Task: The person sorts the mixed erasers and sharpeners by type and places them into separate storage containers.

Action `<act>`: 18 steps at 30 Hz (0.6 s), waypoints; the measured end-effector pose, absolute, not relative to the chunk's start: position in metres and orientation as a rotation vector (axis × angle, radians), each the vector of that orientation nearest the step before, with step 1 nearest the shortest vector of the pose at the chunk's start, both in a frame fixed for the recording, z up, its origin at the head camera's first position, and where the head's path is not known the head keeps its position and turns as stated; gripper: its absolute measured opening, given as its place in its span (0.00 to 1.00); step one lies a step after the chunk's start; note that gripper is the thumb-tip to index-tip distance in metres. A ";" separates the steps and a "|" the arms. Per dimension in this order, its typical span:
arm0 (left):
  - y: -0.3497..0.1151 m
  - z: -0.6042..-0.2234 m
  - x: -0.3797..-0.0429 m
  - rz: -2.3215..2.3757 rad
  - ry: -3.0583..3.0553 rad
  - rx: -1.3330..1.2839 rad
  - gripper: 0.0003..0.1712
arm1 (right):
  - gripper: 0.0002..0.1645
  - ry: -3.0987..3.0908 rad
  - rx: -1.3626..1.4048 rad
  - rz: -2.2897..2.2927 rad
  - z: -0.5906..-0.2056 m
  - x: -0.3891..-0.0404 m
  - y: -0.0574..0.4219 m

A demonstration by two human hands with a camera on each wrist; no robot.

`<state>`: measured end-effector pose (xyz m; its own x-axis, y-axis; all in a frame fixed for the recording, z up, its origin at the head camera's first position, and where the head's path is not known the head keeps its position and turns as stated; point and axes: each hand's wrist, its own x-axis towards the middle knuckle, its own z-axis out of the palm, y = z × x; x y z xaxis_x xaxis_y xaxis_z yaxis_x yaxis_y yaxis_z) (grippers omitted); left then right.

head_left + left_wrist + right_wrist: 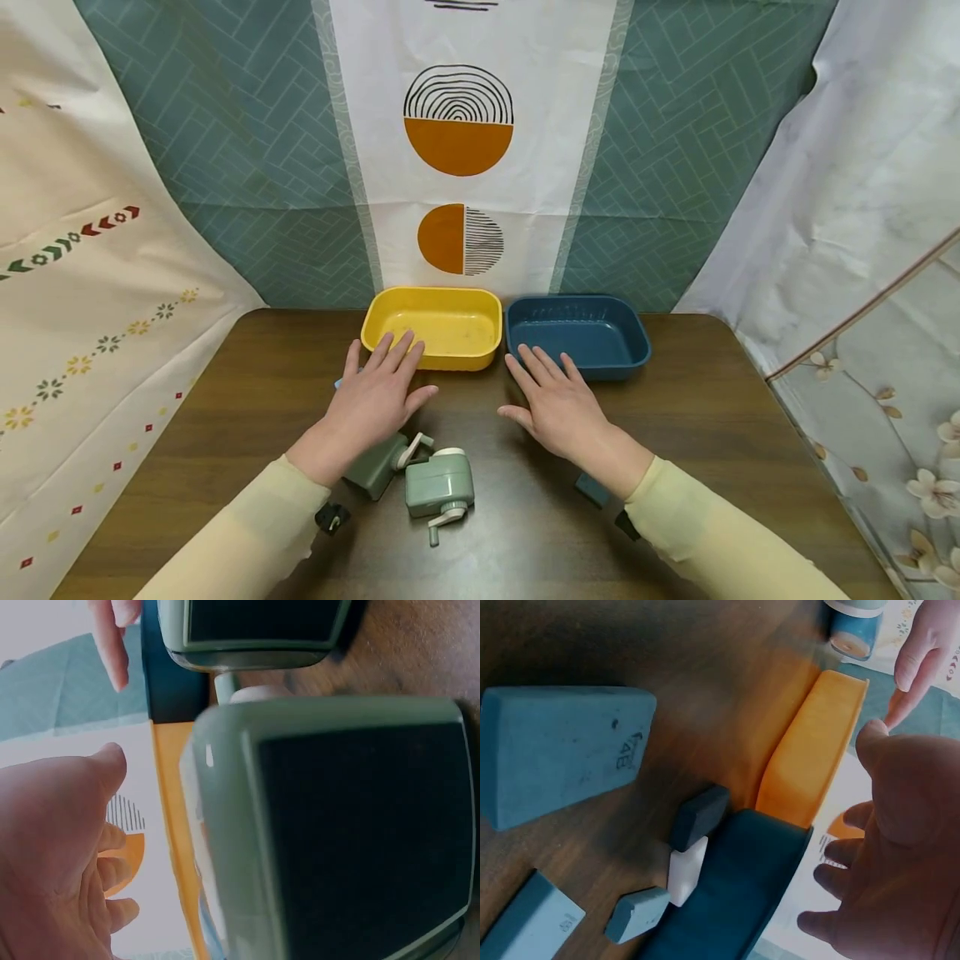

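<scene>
My left hand (371,404) hovers with spread, straight fingers, palm down, its fingertips overlapping the near edge of a yellow tray (453,363). Beneath its wrist is a green crank pencil sharpener (375,468), partly hidden; a second crank sharpener (440,485) lies beside it. My right hand (558,408), likewise spread and holding nothing, has its fingertips before a dark blue tray (622,372). Around that hand in the right wrist view are a large blue eraser (566,750) marked 4B, a blue eraser (532,922), a smaller blue one (637,915), a white one (686,871) and a black one (700,817).
Both trays stand side by side at the back of the brown wooden table (720,433), against a hanging patterned cloth (675,150). A small blue container (853,634) with a pale band appears at the top of the right wrist view. Cloths also flank the table.
</scene>
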<state>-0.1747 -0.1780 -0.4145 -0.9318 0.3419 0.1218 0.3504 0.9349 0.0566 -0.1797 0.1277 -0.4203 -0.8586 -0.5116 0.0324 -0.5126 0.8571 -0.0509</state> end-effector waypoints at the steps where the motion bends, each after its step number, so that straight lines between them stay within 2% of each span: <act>1: -0.179 -0.415 -0.177 -0.116 -2.991 -0.537 0.46 | 0.50 -3.019 0.831 0.093 -0.421 -0.179 0.127; 18: -0.178 -0.419 -0.197 -0.070 -3.080 -0.570 0.42 | 0.52 -3.085 0.891 0.077 -0.426 -0.186 0.123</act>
